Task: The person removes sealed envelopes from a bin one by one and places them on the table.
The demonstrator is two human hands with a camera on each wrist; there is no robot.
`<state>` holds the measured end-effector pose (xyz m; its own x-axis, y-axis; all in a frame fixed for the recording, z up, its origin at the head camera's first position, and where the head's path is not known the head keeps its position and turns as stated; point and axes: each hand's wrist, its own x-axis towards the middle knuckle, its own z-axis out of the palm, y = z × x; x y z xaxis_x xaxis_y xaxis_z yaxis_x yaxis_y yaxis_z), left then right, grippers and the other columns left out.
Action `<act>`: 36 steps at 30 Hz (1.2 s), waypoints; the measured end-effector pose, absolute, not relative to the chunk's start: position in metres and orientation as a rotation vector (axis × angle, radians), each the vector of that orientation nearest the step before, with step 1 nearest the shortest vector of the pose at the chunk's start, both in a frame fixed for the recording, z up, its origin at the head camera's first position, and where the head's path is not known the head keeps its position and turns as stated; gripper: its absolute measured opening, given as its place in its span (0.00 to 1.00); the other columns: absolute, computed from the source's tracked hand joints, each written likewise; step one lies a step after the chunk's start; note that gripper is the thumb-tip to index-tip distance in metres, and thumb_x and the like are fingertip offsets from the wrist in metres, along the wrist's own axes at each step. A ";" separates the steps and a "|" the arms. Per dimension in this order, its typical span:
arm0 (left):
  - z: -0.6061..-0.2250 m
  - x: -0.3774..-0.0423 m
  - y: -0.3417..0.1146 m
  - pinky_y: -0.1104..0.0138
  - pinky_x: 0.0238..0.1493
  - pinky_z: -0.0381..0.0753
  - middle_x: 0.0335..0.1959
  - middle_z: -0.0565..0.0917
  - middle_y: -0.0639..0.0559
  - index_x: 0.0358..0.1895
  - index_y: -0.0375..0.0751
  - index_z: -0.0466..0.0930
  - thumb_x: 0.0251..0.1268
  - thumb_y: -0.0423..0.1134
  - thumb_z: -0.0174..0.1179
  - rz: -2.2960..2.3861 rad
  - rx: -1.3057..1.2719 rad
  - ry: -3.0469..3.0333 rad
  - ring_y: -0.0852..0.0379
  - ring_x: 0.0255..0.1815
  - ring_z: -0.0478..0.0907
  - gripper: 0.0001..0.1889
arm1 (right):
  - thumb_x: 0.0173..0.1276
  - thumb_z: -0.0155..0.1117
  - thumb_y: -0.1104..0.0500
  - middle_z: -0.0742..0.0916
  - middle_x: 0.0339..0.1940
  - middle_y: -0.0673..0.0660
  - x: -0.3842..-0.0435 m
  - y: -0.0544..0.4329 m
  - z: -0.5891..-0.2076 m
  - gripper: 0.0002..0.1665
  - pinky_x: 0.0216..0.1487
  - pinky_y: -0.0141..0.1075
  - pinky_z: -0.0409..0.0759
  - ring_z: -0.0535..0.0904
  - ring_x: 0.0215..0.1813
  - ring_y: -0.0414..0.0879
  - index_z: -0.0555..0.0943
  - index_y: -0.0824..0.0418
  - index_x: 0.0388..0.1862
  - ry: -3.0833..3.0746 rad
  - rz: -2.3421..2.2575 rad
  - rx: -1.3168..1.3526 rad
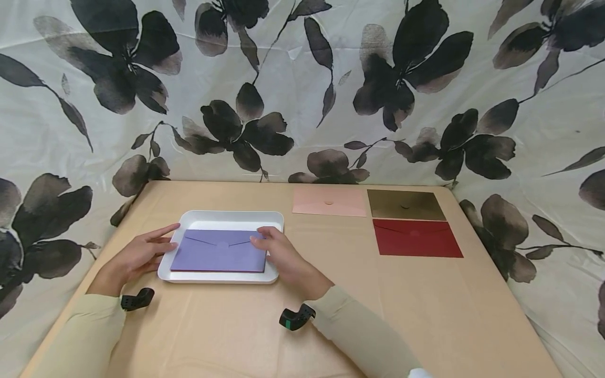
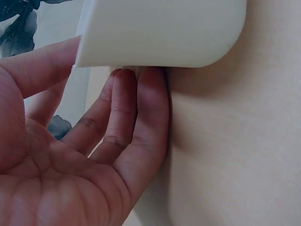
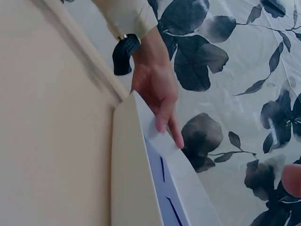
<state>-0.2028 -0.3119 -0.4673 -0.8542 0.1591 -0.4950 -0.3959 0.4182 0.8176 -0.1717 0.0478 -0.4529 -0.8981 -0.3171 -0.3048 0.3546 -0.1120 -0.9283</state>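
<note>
A white tray (image 1: 221,216) stands at the left of the table, and in it lies a purple envelope (image 1: 217,254), flap side up. My left hand (image 1: 144,254) grips the tray's left end. In the left wrist view, fingers (image 2: 123,106) of that hand reach beneath the tray's underside while another finger stays at its side. At the tray's right end, my right hand (image 1: 285,257) has fingertips over the envelope's upper right corner. Whether these pinch the envelope or just hover over it cannot be made out. The right wrist view shows one fingertip of that hand (image 3: 292,180) at its edge.
On the right part of the table lie a pink envelope (image 1: 329,201), a gold envelope (image 1: 406,206) and a red envelope (image 1: 418,239). A white cloth with dark flowers (image 1: 331,110) hangs behind the wooden table (image 1: 425,315). Each wrist wears a black band (image 1: 296,317).
</note>
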 end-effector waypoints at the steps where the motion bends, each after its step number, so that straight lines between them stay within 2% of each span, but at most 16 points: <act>1: -0.467 -0.203 -0.312 0.61 0.53 0.89 0.84 0.46 0.24 0.86 0.54 0.43 0.81 0.43 0.55 1.446 -0.200 2.171 0.62 0.53 0.83 0.39 | 0.77 0.61 0.54 0.69 0.81 0.64 -0.172 0.045 -0.454 0.35 0.83 0.63 0.55 0.57 0.85 0.59 0.66 0.67 0.76 1.703 -2.079 0.064; 5: -0.466 -0.202 -0.312 0.59 0.56 0.89 0.83 0.45 0.23 0.86 0.54 0.43 0.81 0.44 0.56 1.445 -0.189 2.172 0.60 0.58 0.81 0.40 | 0.78 0.59 0.54 0.73 0.76 0.64 -0.172 0.041 -0.454 0.31 0.85 0.64 0.50 0.55 0.85 0.58 0.68 0.67 0.73 1.599 -2.168 0.151; 10: -0.467 -0.202 -0.314 0.60 0.55 0.89 0.83 0.45 0.23 0.86 0.54 0.43 0.81 0.44 0.56 1.440 -0.196 2.177 0.61 0.56 0.82 0.40 | 0.80 0.54 0.55 0.65 0.83 0.64 -0.170 0.046 -0.448 0.31 0.85 0.65 0.42 0.43 0.89 0.61 0.64 0.68 0.75 1.450 -2.218 0.175; 14: -0.468 -0.202 -0.315 0.60 0.54 0.89 0.83 0.45 0.23 0.86 0.54 0.43 0.81 0.43 0.56 1.437 -0.198 2.180 0.62 0.54 0.83 0.40 | 0.80 0.53 0.55 0.61 0.85 0.65 -0.169 0.049 -0.443 0.33 0.85 0.66 0.41 0.40 0.88 0.65 0.62 0.69 0.77 1.382 -2.240 0.185; 18: -0.468 -0.202 -0.314 0.59 0.56 0.89 0.83 0.46 0.24 0.86 0.54 0.43 0.81 0.43 0.56 1.439 -0.188 2.183 0.58 0.59 0.81 0.40 | 0.79 0.55 0.57 0.63 0.83 0.66 -0.171 0.050 -0.440 0.32 0.85 0.64 0.43 0.44 0.88 0.67 0.62 0.69 0.76 1.350 -2.264 0.238; 24: -0.467 -0.201 -0.312 0.59 0.57 0.88 0.83 0.47 0.24 0.86 0.54 0.43 0.81 0.44 0.56 1.420 -0.188 2.198 0.52 0.64 0.78 0.39 | 0.78 0.57 0.60 0.66 0.80 0.68 -0.173 0.053 -0.436 0.35 0.86 0.58 0.52 0.55 0.85 0.68 0.61 0.70 0.78 1.384 -2.245 0.264; 30: -0.467 -0.201 -0.312 0.59 0.57 0.88 0.83 0.47 0.24 0.86 0.54 0.44 0.81 0.44 0.56 1.416 -0.190 2.205 0.49 0.67 0.76 0.39 | 0.77 0.57 0.62 0.70 0.78 0.70 -0.175 0.055 -0.436 0.36 0.83 0.59 0.61 0.64 0.81 0.65 0.62 0.70 0.79 1.501 -2.177 0.215; 36: -0.466 -0.201 -0.312 0.59 0.57 0.88 0.83 0.48 0.25 0.86 0.55 0.44 0.81 0.43 0.56 1.446 -0.192 2.192 0.50 0.66 0.77 0.40 | 0.76 0.57 0.67 0.66 0.82 0.67 -0.179 0.051 -0.439 0.33 0.81 0.57 0.65 0.69 0.76 0.61 0.66 0.68 0.79 1.565 -2.156 0.193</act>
